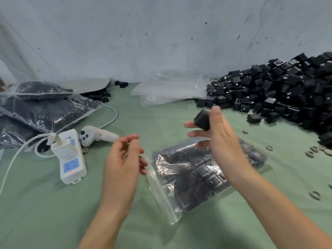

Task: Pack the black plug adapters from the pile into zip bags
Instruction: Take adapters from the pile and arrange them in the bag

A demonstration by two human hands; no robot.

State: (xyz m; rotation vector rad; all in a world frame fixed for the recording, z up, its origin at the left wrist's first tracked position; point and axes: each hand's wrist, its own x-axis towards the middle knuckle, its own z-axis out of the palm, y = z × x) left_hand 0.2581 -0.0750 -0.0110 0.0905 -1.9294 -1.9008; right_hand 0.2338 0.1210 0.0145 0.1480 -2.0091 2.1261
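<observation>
Green cloth (pixel 53 212) over the whole work surface. Left of centre: a white power strip (pixel 71 159) with blue socket faces, a red light lit at its near end and a white plug (pixel 54 141) at the far end. A white handheld controller (pixel 97 135) lies just beside it — contact unclear. Small grey rings (pixel 314 149) are scattered at right. Behind everything hangs a pale, spotted sheet (pixel 161 33).

Bare forearms (pixel 269 198), left hand (pixel 124 159), right hand (pixel 221 135)

Black plug adapters (pixel 280 94), clear zip bag (pixel 197 177), green table cover (pixel 53 203), white power strip (pixel 71 157) with blue sockets.
</observation>
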